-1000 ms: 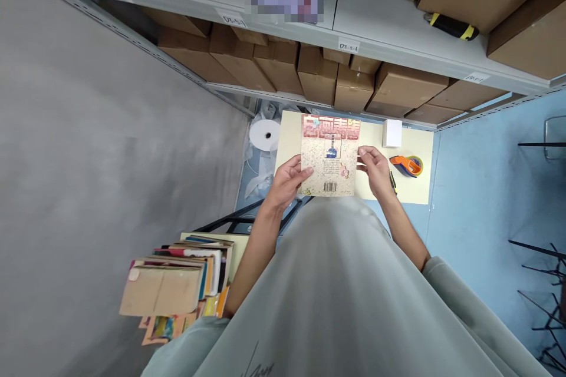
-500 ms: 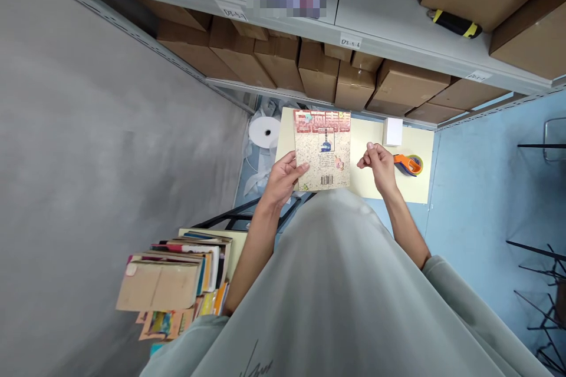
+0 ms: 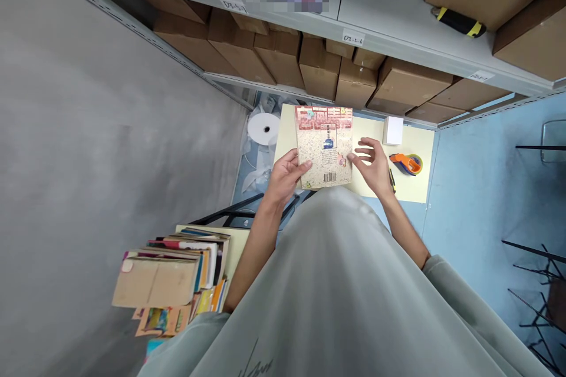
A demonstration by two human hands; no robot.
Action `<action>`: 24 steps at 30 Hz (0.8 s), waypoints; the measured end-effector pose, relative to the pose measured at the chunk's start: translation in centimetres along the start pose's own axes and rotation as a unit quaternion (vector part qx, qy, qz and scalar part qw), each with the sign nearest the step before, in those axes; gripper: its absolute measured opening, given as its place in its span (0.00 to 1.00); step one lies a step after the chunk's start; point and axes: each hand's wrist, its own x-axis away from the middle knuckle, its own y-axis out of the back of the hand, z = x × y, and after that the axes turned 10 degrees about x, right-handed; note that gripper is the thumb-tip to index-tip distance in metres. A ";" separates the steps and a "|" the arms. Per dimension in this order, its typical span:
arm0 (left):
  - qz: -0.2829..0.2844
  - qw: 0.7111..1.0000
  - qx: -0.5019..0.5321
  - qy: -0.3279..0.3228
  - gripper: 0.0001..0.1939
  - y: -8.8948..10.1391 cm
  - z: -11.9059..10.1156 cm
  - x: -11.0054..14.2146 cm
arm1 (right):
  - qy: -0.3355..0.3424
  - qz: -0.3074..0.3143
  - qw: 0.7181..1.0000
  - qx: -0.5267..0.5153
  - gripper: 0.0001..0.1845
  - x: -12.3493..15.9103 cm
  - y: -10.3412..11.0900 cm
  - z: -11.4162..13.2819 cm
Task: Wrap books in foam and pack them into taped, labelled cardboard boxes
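Note:
A thin book [image 3: 325,156], its cover speckled cream with red lettering and a barcode, is held up before me. My left hand [image 3: 287,175] grips its left edge, thumb on the cover and the other fingers mostly behind. At the right edge is my right hand [image 3: 372,166], fingers spread and the thumb tip at or just touching the cover. Beyond that hand, an orange tape dispenser [image 3: 405,164] lies on the pale yellow tabletop [image 3: 415,188]. A yellow and black utility knife [image 3: 392,181] shows partly behind my right wrist.
A small white box [image 3: 393,131] stands at the table's back. Left of the table is a white roll [image 3: 264,129] amid clear plastic. Piled books [image 3: 154,281] sit at lower left. Cardboard boxes [image 3: 321,65] fill the shelf [image 3: 389,47] ahead; another knife [image 3: 460,22] lies on the upper shelf.
My right hand has gone from a pinched shape to spread fingers and moved left to the book's edge. The utility knife by its wrist has come into sight. My left hand keeps its hold.

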 end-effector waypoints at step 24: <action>0.040 0.996 -0.020 0.076 0.37 -0.3 1.2 -2.8 | -0.088 0.133 0.980 -0.122 0.27 -1.5 -0.7 0.1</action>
